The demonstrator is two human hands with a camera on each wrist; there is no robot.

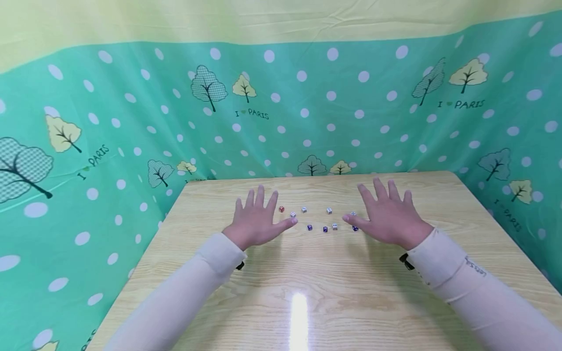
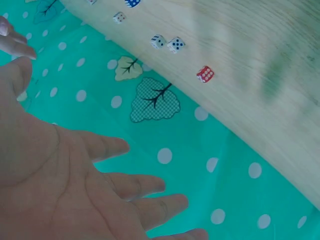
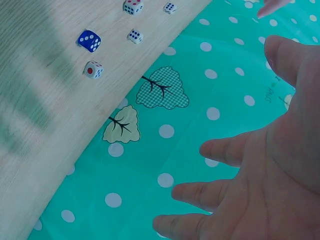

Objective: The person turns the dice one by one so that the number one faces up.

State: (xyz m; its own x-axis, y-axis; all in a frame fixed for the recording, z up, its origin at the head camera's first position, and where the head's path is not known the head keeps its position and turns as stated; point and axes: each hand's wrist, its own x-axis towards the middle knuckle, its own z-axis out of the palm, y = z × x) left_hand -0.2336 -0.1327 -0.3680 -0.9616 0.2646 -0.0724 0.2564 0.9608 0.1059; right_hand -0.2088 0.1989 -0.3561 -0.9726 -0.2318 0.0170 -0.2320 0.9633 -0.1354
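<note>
Both hands are held palm down above the wooden table with fingers spread, holding nothing. The left hand [image 1: 256, 222] is left of the dice, its thumb near a white die [image 1: 292, 214] and a red die [image 1: 281, 209]. The right hand [image 1: 392, 217] is at the right, its thumb partly over a blue die [image 1: 355, 228] and a white one. Between them lie several white and blue dice, among them a white die [image 1: 329, 211] and a blue die [image 1: 325, 229]. The left wrist view shows the left palm [image 2: 60, 185] and the red die [image 2: 205, 74]; the right wrist view shows the right palm [image 3: 270, 175] and a blue die [image 3: 89, 41].
The wooden table [image 1: 303, 273] reflects a bright strip of light near its front. A green cloth [image 1: 285, 97] with dots and trees hangs behind the table and along both sides.
</note>
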